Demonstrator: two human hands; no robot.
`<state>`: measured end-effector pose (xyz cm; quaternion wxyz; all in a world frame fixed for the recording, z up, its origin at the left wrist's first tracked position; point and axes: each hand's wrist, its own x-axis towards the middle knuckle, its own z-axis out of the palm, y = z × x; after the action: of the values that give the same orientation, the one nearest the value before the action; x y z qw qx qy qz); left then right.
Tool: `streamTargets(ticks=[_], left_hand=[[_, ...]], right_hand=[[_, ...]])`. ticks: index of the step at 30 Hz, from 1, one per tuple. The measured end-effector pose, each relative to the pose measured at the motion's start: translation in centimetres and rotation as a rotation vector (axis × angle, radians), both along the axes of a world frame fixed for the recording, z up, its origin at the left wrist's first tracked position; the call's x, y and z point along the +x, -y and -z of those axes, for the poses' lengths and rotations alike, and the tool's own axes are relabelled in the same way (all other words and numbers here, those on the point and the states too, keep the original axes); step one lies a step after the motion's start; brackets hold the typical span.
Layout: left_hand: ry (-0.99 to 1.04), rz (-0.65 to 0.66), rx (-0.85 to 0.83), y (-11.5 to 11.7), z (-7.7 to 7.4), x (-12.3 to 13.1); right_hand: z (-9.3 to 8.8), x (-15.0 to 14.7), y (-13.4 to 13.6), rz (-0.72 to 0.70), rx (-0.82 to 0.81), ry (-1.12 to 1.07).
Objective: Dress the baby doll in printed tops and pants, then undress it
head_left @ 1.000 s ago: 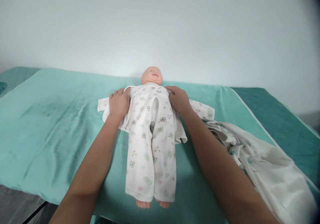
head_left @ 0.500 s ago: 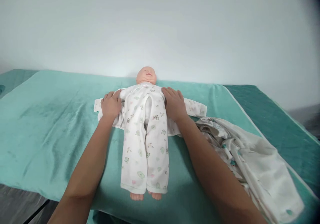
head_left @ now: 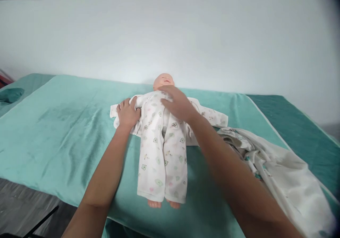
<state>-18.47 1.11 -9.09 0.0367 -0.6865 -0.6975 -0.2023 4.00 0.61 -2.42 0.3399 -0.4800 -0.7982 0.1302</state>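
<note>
Resting your L hand (head_left: 129, 114), fingers spread, by the left sleeve (head_left: 114, 111) prob. steadies the doll (head_left: 161, 80), while your R hand (head_left: 177, 102), fingers loosely extended, covers the trousers (head_left: 152, 156) at their far end.

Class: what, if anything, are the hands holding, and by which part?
It cannot be told: the left hand is on the shirt, the right hand over the upper trousers; any grip is hidden.

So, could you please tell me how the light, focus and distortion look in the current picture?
Head view, light: the wall is brightest around the doll's head, and a soft shadow darkens the green sheet right of the trousers; head view, focus: the white cloth softens toward the lower right corner; head view, shape: the right forearm looks stretched near the frame's bottom.
</note>
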Motion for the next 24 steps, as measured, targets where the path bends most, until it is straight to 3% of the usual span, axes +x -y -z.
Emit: streamTargets(ticks=[4, 9, 13, 20, 24], left_hand=[[0.004, 0.011, -0.004, 0.0, -0.2, 0.0], [0.018, 0.012, -0.035, -0.1, -0.3, 0.1], [0.018, 0.021, -0.060, -0.2, -0.3, 0.1], [0.046, 0.023, -0.099, 0.3, -0.8, -0.2], [0.096, 0.016, -0.159, 0.2, -0.7, -0.2]], right_hand=[[-2.7, -7.3, -2.4, -0.108, -0.163, 0.622], [-1.8, -11.3, -5.5, -0.105, -0.232, 0.767], [-1.5, -11.2, -6.2, -0.123, -0.264, 0.828], [-3.0, -8.2, -6.4, -0.111, -0.232, 0.907], [-2.4, -7.4, -6.1, -0.078, -0.158, 0.937]])
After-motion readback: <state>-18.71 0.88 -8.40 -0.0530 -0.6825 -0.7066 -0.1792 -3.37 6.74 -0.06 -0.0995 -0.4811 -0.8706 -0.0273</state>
